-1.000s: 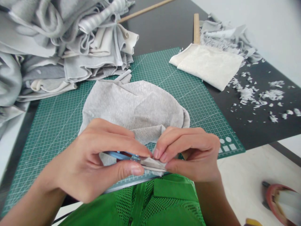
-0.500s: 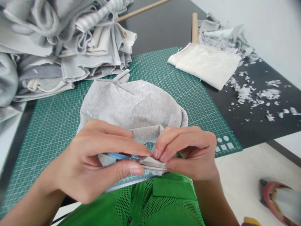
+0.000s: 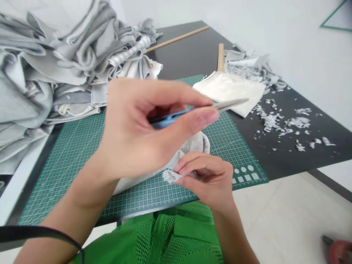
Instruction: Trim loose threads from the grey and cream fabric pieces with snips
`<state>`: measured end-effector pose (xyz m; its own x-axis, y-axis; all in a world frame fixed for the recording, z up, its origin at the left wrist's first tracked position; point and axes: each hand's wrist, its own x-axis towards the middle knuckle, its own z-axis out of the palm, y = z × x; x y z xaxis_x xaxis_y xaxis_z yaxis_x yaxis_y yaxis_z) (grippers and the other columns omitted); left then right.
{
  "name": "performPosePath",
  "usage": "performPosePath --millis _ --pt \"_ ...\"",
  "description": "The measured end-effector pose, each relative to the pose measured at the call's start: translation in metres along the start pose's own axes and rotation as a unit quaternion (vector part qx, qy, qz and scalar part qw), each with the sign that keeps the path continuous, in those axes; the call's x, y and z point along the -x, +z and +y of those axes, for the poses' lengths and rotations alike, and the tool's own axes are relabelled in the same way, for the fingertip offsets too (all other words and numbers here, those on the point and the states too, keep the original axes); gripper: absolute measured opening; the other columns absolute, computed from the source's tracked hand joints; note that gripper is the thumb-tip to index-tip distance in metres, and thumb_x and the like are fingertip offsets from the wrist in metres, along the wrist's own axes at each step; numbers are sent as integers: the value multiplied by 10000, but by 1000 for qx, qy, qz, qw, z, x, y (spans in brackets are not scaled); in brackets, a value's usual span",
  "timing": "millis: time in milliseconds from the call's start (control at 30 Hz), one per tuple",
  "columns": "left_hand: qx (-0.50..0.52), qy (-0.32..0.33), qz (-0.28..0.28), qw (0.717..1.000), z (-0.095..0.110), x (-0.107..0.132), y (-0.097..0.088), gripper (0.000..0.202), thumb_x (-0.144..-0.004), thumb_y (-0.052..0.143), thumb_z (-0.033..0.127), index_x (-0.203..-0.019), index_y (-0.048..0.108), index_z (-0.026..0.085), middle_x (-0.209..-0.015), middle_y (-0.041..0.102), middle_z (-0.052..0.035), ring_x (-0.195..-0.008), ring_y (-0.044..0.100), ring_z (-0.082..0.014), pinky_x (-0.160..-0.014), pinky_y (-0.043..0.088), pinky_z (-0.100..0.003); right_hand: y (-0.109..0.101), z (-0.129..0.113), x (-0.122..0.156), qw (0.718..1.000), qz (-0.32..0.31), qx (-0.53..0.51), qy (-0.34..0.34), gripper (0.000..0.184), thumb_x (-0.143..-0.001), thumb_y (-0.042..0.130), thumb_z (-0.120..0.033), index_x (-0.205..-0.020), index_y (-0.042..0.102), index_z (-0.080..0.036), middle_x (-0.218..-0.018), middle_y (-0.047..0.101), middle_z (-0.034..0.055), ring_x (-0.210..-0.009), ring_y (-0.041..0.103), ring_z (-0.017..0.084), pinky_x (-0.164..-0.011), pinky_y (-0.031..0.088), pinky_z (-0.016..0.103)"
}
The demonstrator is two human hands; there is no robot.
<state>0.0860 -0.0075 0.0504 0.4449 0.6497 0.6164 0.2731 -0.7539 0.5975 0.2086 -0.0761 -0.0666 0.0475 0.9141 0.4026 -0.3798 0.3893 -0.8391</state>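
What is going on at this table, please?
A person's left hand holds blue-handled snips raised above the gray cloth. The right hand pinches a crumpled bit of cloth over the green cutting mat. A fabric pile stands at the left; pale scraps lie on the dark table.

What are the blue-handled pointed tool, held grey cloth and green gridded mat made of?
Blue-handled pointed tool: blades likely metal, grey, faintly shiny; handle probably plastic, smooth blue. Held grey cloth: matte fabric, perhaps cotton, by its soft folds. Green gridded mat: probably plastic, flat, matte with white lines.
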Motion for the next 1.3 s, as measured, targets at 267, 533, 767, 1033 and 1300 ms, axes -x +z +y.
performPosePath --millis 267,533,767,1033,1300 --pt "-127 41 -94 987 1 -52 94 230 -932 621 290 -871 756 115 -730 716 -7 -676 610 -113 -600 448 -315 -7 2 18 996 57 59 18 263 -705 805 -27 -819 782 -262 -798 767 -9 -730 716 145 -703 600 285" --pt "-115 -141 -20 983 7 13 -40 249 -868 686 444 -1097 723 355 -1022 744 78 -812 648 -171 -654 500 -320 -3 -1 16 994 60 58 -64 257 -719 761 24 -832 781 -206 -796 765 40 -733 721 174 -668 598 315" --pt "34 -128 -271 953 -18 60 -51 272 -844 709 232 -1113 715 273 -762 718 32 -542 562 -77 -493 415 -196 2 -1 16 981 26 134 -137 354 -719 694 85 -930 764 -190 -846 760 50 -753 716 177 -674 602 331" --pt "116 -128 -245 954 -44 82 -60 232 -873 681 237 -1103 710 251 -831 735 19 -629 614 -86 -552 440 -180 19 -4 7 943 -25 245 -225 244 -793 678 33 -928 767 -150 -805 741 53 -727 719 162 -615 632 265" --pt "145 -125 -245 950 -53 96 -72 253 -882 671 216 -1129 679 270 -830 732 32 -637 635 -95 -585 478 -190 28 -8 -5 939 -67 269 -206 195 -791 698 29 -866 763 -139 -787 741 40 -722 728 157 -607 645 225"
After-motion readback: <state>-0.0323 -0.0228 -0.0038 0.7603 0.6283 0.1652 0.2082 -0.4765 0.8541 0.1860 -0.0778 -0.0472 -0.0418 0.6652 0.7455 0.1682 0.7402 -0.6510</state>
